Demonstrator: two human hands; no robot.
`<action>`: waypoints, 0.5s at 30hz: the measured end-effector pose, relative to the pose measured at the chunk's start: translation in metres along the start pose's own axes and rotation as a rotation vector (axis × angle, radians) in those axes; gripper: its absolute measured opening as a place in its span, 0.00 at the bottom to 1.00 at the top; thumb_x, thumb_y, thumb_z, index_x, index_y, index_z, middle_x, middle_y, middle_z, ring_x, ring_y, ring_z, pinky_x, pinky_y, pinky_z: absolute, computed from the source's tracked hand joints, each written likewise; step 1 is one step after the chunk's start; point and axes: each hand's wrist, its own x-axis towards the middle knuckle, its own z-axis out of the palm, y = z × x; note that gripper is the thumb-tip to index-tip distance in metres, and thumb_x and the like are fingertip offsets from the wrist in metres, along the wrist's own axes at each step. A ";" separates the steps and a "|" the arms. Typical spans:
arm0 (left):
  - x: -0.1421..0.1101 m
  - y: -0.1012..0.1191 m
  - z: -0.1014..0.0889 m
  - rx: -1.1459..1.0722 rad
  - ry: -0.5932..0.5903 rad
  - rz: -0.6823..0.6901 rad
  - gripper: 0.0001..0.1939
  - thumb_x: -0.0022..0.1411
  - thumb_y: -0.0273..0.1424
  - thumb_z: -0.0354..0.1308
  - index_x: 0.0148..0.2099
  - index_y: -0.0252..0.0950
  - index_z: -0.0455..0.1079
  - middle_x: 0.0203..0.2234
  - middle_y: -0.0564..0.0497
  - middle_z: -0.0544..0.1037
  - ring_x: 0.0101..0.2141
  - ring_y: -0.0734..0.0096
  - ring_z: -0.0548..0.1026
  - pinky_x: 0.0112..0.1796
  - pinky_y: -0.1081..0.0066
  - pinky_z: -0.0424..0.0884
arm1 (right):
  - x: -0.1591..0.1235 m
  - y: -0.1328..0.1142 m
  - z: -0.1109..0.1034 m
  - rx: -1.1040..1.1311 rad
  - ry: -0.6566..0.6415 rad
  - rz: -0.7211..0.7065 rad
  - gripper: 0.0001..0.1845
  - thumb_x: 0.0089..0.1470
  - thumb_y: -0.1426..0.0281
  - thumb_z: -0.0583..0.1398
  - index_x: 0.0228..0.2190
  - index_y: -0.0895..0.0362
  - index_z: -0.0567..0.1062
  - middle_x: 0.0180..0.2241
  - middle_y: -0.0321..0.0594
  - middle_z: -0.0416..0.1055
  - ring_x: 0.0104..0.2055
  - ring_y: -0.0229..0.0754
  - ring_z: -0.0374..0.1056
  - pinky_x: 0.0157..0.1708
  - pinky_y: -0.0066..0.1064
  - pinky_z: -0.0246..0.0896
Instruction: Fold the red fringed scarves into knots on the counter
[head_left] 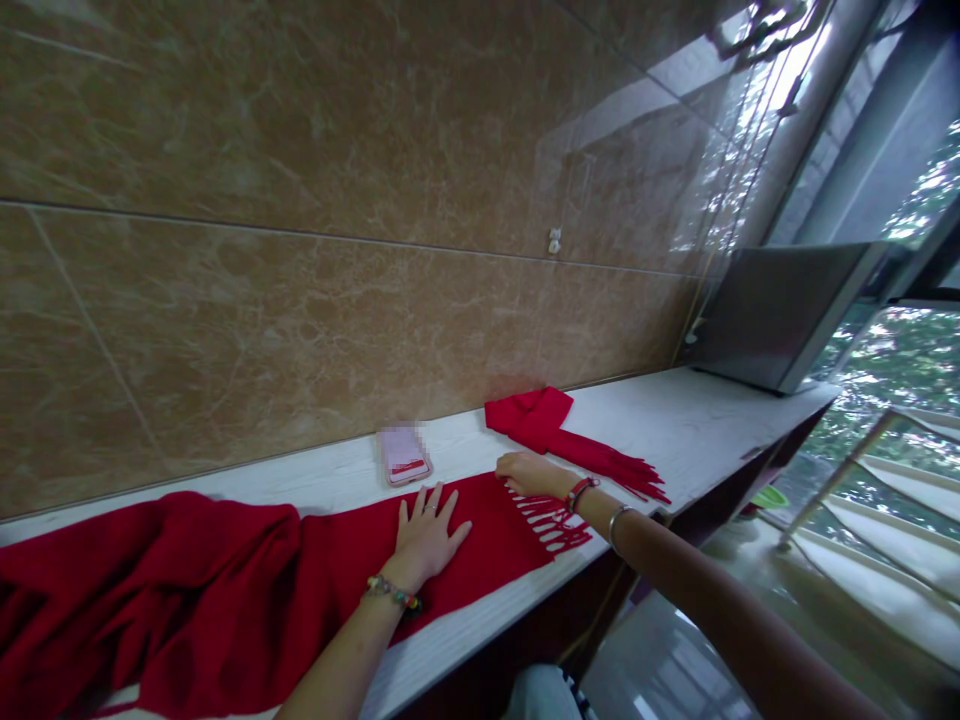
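A long red scarf [487,560] lies along the white counter, flat at its fringed right end and bunched in thick folds at the left. Palm down and fingers spread, my left hand [429,535] rests on the flat part. My right hand [534,474] is closed at the scarf's far corner, where the fringe begins, with its fingers pinched on the cloth edge. Part of the fringe is hidden under that wrist. Just beyond, a second red scarf [544,420] lies folded over itself, its fringe pointing right.
A phone in a clear case [405,455] lies near the brown tiled wall [300,330]. At the counter's [637,415] far right end stands a grey metal box [787,310]. The counter's front edge runs close to my body, and a railing [840,470] is at the right.
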 end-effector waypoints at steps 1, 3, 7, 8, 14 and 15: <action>0.000 0.000 0.000 0.001 -0.002 0.000 0.32 0.59 0.50 0.33 0.61 0.41 0.48 0.61 0.48 0.46 0.59 0.55 0.43 0.54 0.48 0.43 | 0.000 0.002 0.001 -0.024 -0.027 0.017 0.11 0.46 0.77 0.52 0.31 0.60 0.73 0.33 0.44 0.71 0.39 0.39 0.65 0.41 0.29 0.56; -0.001 0.000 0.000 0.003 0.000 0.003 0.31 0.59 0.49 0.33 0.61 0.42 0.48 0.61 0.48 0.46 0.59 0.55 0.43 0.54 0.48 0.43 | -0.007 0.012 0.003 -0.058 -0.046 0.073 0.11 0.47 0.78 0.52 0.30 0.61 0.73 0.33 0.46 0.71 0.38 0.40 0.65 0.40 0.29 0.57; 0.000 0.000 0.000 -0.001 0.003 0.001 0.31 0.59 0.49 0.35 0.61 0.42 0.48 0.61 0.47 0.46 0.59 0.54 0.43 0.54 0.48 0.43 | -0.030 0.035 -0.002 -0.087 -0.018 0.171 0.12 0.49 0.78 0.50 0.27 0.63 0.74 0.30 0.47 0.71 0.35 0.41 0.66 0.36 0.29 0.58; 0.000 0.000 0.000 -0.003 -0.002 -0.001 0.31 0.59 0.49 0.35 0.61 0.42 0.47 0.61 0.47 0.46 0.59 0.54 0.43 0.54 0.48 0.43 | -0.032 0.037 -0.004 -0.088 -0.005 0.182 0.12 0.50 0.78 0.50 0.27 0.63 0.74 0.31 0.47 0.71 0.36 0.41 0.66 0.36 0.29 0.58; 0.000 0.001 0.000 0.003 -0.009 -0.003 0.32 0.59 0.49 0.33 0.61 0.41 0.47 0.61 0.47 0.45 0.59 0.55 0.42 0.54 0.48 0.43 | 0.000 0.002 0.004 0.047 0.137 0.139 0.15 0.51 0.76 0.50 0.40 0.60 0.70 0.41 0.44 0.69 0.45 0.39 0.63 0.45 0.31 0.56; 0.000 0.001 -0.001 0.006 -0.007 -0.002 0.32 0.59 0.49 0.33 0.61 0.41 0.47 0.61 0.47 0.45 0.59 0.55 0.42 0.54 0.48 0.43 | 0.005 -0.004 0.009 0.097 0.162 0.121 0.16 0.52 0.74 0.50 0.43 0.60 0.69 0.44 0.45 0.68 0.47 0.40 0.62 0.47 0.32 0.56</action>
